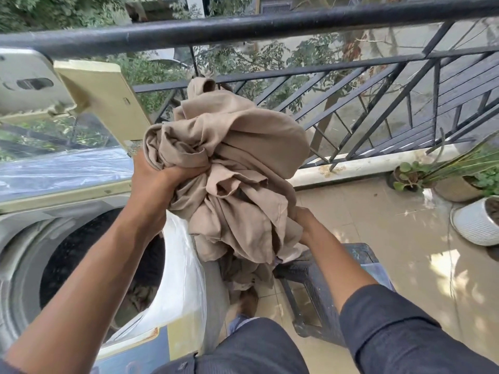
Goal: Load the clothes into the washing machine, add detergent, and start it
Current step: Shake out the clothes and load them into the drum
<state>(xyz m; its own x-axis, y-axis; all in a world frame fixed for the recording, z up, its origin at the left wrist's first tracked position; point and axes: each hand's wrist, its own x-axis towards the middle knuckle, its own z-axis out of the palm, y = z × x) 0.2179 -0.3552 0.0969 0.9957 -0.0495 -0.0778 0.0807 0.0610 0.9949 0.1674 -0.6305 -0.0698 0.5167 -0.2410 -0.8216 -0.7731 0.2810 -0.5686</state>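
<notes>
Head view: crumpled beige cloth bundle [229, 168], held aloft at centre, just right of the open round drum of a top-loading grey washing machine [24, 265], lid raised at far left. Left hand [156, 182], forearm bare and reaching up from near left, fingers clenched into the bundle's upper left folds. Right hand [303, 221], dark sleeve pushed back, grips the bundle's lower right edge, fingers mostly hidden in the fabric. Dark plastic stool [324, 282] beneath the bundle. Black metal railing [270, 25] across the far side. Potted plants [459, 179] at far right on beige tiled floor [391, 238].
</notes>
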